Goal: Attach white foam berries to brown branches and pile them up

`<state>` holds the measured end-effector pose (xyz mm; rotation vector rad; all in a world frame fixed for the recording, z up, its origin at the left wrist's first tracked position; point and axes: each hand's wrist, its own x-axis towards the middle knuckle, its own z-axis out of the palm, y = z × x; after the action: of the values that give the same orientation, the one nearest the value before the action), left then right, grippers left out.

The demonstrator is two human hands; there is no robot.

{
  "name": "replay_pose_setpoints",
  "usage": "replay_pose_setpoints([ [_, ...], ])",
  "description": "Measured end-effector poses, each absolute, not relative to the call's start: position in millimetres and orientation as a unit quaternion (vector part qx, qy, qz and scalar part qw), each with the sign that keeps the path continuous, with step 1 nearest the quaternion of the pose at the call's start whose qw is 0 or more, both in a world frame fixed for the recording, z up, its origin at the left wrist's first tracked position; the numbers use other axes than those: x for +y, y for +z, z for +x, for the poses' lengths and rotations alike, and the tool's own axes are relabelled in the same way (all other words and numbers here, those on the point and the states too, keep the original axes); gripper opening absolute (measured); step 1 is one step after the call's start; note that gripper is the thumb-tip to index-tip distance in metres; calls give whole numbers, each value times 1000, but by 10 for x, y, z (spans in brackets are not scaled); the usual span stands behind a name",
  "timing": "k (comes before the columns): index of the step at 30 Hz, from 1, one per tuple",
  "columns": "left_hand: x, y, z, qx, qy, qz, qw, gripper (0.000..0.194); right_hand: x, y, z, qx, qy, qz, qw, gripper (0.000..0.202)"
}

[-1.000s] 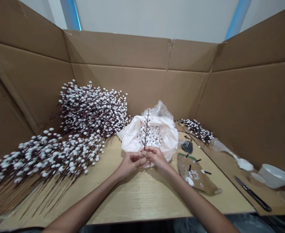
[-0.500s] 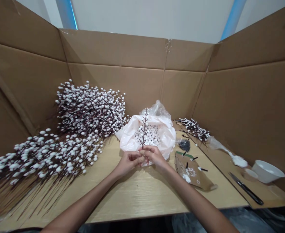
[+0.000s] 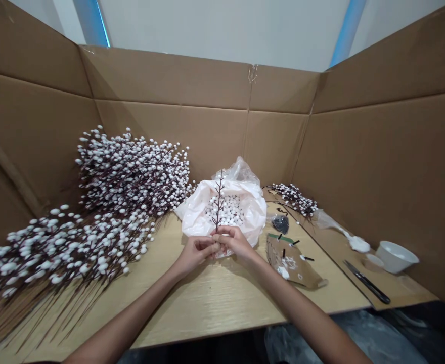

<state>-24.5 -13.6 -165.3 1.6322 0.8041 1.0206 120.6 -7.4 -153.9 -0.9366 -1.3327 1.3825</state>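
Observation:
A thin brown artificial twig (image 3: pixel 218 205) with short bare side shoots stands upright between my two hands. My left hand (image 3: pixel 196 254) pinches low on it, fingers closed. Beside it, my right hand (image 3: pixel 233 241) is closed too, its fingertips meeting those of the left around the lower end of the twig. The fingers hide that end. Directly behind the twig lies an open white plastic bag (image 3: pixel 189 220) full of small white berries (image 3: pixel 233 211). Both hands are at the near rim of this bag.
Berry branches lie in a large heap (image 3: pixel 131 172) and a nearer bunch (image 3: pixel 93 247) at left. On the right are a cardboard piece with black sticks (image 3: pixel 296 268), a dark packet (image 3: pixel 280 224), a small berry bunch (image 3: pixel 294 198), scissors (image 3: pixel 368 283) and a white bowl (image 3: pixel 397 258). Cardboard walls (image 3: pixel 169 121) surround the table.
My view has turned slightly to the right, so everything appears shifted left. Both hands keep their hold on the twig, with hardly any movement of the fingers.

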Motion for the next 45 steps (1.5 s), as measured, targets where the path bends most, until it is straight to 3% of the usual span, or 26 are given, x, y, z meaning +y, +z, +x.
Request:
replay_pose_setpoints([
  [18, -134, -1700, -226, 350, 443, 659, 498, 37, -143, -1476, 1272, -557, 534, -406, 490, 26],
  [24, -149, -1668, -228, 356, 450, 640, 510, 34, -591, -1240, 1817, -629, 369, -455, 511, 30],
  [28, -139, -1658, -216, 383, 457, 623, 507, 32, -791, -1169, 2423, -659, 271, -517, 474, 21],
  [35, -129, -1656, -199, 405, 458, 606, 509, 30, -785, -1263, 3045, -695, 136, -630, 319, 23],
  [45, -160, -1613, -200, 412, 450, 620, 493, 37, -836, -1508, 3486, -661, 187, -671, 279, 19],
])
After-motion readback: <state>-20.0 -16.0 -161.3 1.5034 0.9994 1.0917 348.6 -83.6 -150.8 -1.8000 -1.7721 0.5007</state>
